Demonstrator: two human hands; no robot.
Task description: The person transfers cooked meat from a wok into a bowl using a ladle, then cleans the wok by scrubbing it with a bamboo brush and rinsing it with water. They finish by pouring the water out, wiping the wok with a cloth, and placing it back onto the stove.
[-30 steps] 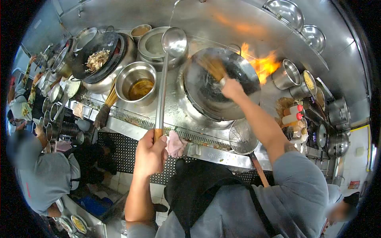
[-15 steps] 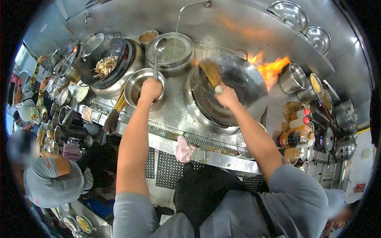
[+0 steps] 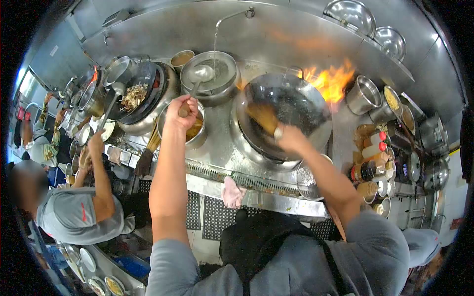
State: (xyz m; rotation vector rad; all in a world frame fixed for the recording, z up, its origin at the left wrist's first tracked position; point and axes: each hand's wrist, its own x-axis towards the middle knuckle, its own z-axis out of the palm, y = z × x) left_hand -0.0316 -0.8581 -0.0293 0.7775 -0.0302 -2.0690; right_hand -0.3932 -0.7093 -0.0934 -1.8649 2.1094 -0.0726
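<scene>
My left hand (image 3: 181, 113) is closed around the handle of a steel ladle (image 3: 202, 74). The ladle's bowl is over a round water basin (image 3: 226, 64), where a thin stream falls from a tap (image 3: 232, 15). Below that hand stands a steel pot (image 3: 201, 137) with yellowish-brown contents. My right hand (image 3: 292, 140) grips a bamboo wok brush (image 3: 261, 117), its bristles blurred by motion inside a large dark wok (image 3: 308, 111). Flames (image 3: 332, 81) rise behind the wok's right rim.
To the left, a co-worker (image 3: 81, 217) holds a ladle (image 3: 106, 108) at a second wok (image 3: 150, 76) containing food. Sauce bottles (image 3: 373, 153) and steel pots (image 3: 364, 96) line the right. A pink cloth (image 3: 232, 192) hangs at the front edge.
My left hand has turned and the ladle's bowl sits lower over the basin. The brush has swept down within the wok. The co-worker's ladle now reaches to the left wok.
</scene>
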